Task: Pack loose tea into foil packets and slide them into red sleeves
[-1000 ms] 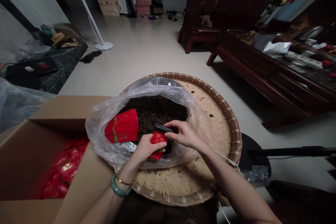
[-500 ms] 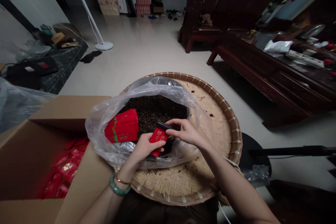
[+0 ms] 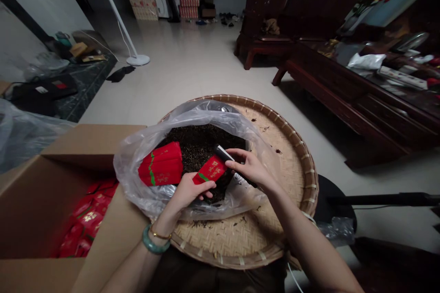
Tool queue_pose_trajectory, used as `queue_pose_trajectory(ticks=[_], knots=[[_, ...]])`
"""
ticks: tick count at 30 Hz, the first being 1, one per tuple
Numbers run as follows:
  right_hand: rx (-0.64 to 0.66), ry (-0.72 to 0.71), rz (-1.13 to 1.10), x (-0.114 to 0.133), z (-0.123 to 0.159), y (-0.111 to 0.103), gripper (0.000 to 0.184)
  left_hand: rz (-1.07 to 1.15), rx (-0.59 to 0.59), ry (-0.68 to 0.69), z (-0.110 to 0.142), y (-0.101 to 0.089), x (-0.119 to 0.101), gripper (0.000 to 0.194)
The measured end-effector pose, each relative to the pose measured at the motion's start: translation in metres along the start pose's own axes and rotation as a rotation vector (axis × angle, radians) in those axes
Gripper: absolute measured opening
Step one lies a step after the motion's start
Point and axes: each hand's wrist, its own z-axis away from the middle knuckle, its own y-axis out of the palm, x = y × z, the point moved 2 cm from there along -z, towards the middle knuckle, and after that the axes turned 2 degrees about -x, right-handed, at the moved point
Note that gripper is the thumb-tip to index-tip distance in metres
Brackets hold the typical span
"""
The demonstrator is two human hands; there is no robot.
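Observation:
My left hand (image 3: 189,190) is closed on the lower end of a small red packet (image 3: 211,169) with gold lettering and a green band. In my right hand (image 3: 250,165) is a slim black-and-white bar-shaped tool (image 3: 224,153), lying at a slant by the packet's upper end; whether it clamps the packet I cannot tell. Below both hands a clear plastic bag (image 3: 129,182) stands wide open, filled with dark loose tea leaves (image 3: 197,144). A stack of flat red packets (image 3: 166,164) rests on the leaves, left of my left hand.
The bag sits on a round woven bamboo tray (image 3: 292,155) with stray leaves on it. To the left, an open cardboard box (image 3: 113,238) holds many red packets (image 3: 87,219). Farther off are a white fan stand (image 3: 137,60) and a dark wooden table (image 3: 326,82).
The bar-shaped tool has turned from lying across the packet's top to a steeper slant, its white side now showing. The packet has tilted to the right, and its green band shows.

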Motion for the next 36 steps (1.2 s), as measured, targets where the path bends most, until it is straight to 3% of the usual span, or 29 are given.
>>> queue_pose_trajectory(ticks=[5,9,11,13,15,17,19,21,24,27,30,36], knots=[[-0.150,-0.036,0.322,-0.028,-0.007,-0.019,0.040,0.020,-0.016,-0.023,0.000,-0.002,0.002,0.031],[-0.143,-0.090,0.679,-0.050,-0.006,-0.023,0.042,0.088,-0.035,-0.018,0.002,0.001,-0.001,0.034],[-0.118,-0.080,0.831,-0.055,-0.003,-0.021,0.043,0.157,-0.019,0.052,0.008,-0.001,-0.004,0.035],[-0.097,-0.057,0.917,-0.057,-0.002,-0.018,0.045,0.253,-0.024,0.209,0.016,-0.007,-0.009,0.036],[-0.081,-0.042,0.957,-0.057,-0.001,-0.016,0.047,0.326,-0.110,0.342,0.025,-0.019,-0.014,0.045],[-0.068,-0.023,0.983,-0.056,-0.001,-0.014,0.048,0.392,-0.294,0.523,0.031,-0.035,-0.019,0.048],[-0.057,-0.008,1.008,-0.054,-0.001,-0.012,0.048,0.382,-0.443,0.617,0.031,-0.050,-0.023,0.047],[-0.057,-0.009,1.032,-0.053,0.000,-0.011,0.048,0.237,-0.521,0.600,0.027,-0.062,-0.023,0.045],[-0.072,-0.033,1.051,-0.051,0.002,-0.010,0.046,-0.280,-0.582,0.562,0.020,-0.078,-0.019,0.028],[-0.071,-0.047,1.050,-0.051,0.003,-0.010,0.040,-0.749,-0.425,0.658,0.018,-0.090,-0.012,0.018],[-0.058,-0.059,1.052,-0.051,0.002,-0.009,0.039,-0.911,-0.364,0.735,0.019,-0.098,-0.005,0.019],[-0.050,-0.060,1.064,-0.050,0.001,-0.007,0.040,-1.180,-0.533,0.699,0.018,-0.099,0.001,0.031]])
